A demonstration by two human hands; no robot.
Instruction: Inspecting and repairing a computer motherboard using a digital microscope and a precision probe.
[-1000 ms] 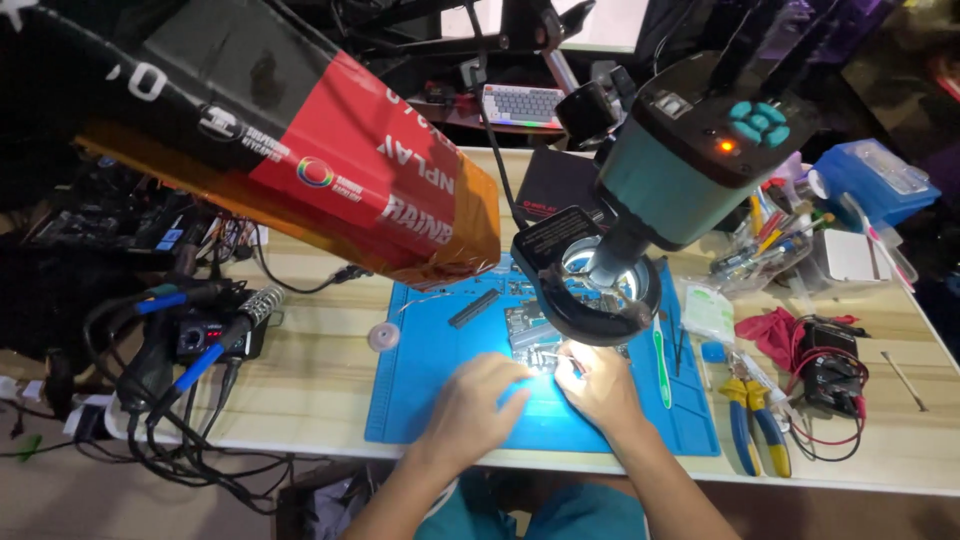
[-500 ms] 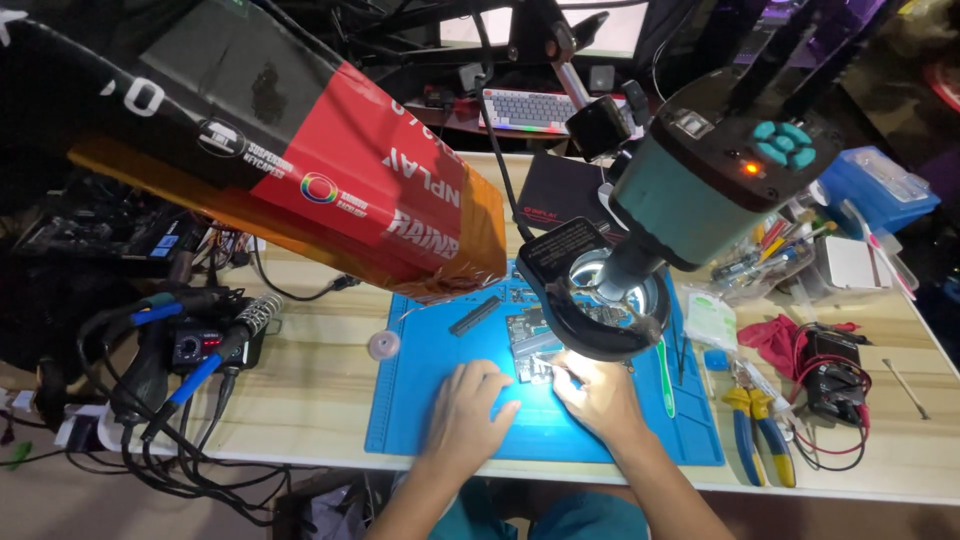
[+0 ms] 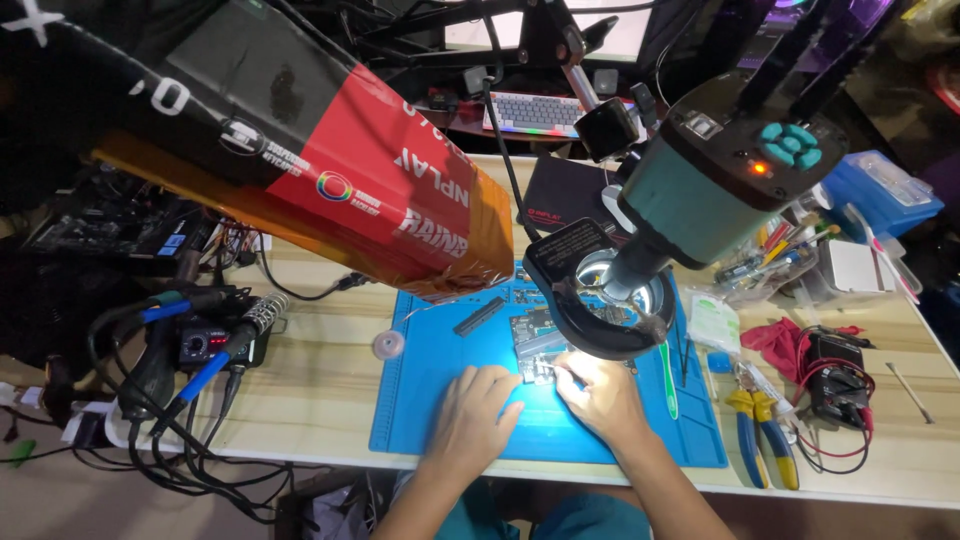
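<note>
1. A small circuit board (image 3: 538, 352) lies on the blue repair mat (image 3: 440, 420), under the ring light (image 3: 612, 312) of the teal microscope (image 3: 700, 190)
2. The left hand (image 3: 472, 415) rests flat on the mat just left of the board, fingers (image 3: 490, 385) loosely spread and pointing up toward it, gripping nothing that shows
3. The right hand (image 3: 597, 395) sits just right of the board, its fingers curled at the board's lower right edge; whether they pinch a fine tool or the board itself I cannot tell
4. The board lies up and between the two hands, its long axis running roughly away from the person; the right hand is the nearer one and touches it
5. The ring light's glare washes out the fingertips, and the microscope head hides the far end of the board
6. Beside the mat on the worktop (image 3: 320, 390): yellow-handled pliers (image 3: 752, 425) to the right, a soldering iron stand (image 3: 255, 320) to the left, and a black component strip (image 3: 480, 316) on the mat's upper part
</note>
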